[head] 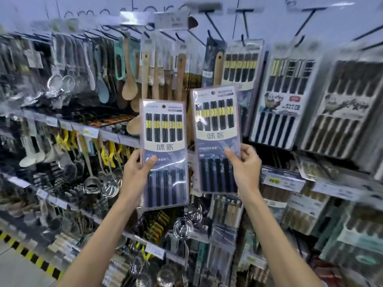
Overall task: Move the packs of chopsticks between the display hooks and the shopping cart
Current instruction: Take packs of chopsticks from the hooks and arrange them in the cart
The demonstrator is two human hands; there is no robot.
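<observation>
Center of frame, in front of the shop's utensil wall, two matching chopstick packs are held up side by side, not touching. The left hand [137,170] pinches the left pack [164,141] at its lower left edge, thumb on the front, fingers behind. The right hand [245,166] pinches the right pack [216,129] at its lower right edge the same way. Both packs are upright and off the display hooks [211,24], which sit higher, upper center. A hanging pack [241,65] w/ the same design hangs upper right of them.

Shopping cart: not in view, so can't tell if the packs are headed to the cart or the hooks.

If hooks: lift each pack and thread its top hang hole [213,92] onto a rod. Prob. one at a time.
</observation>
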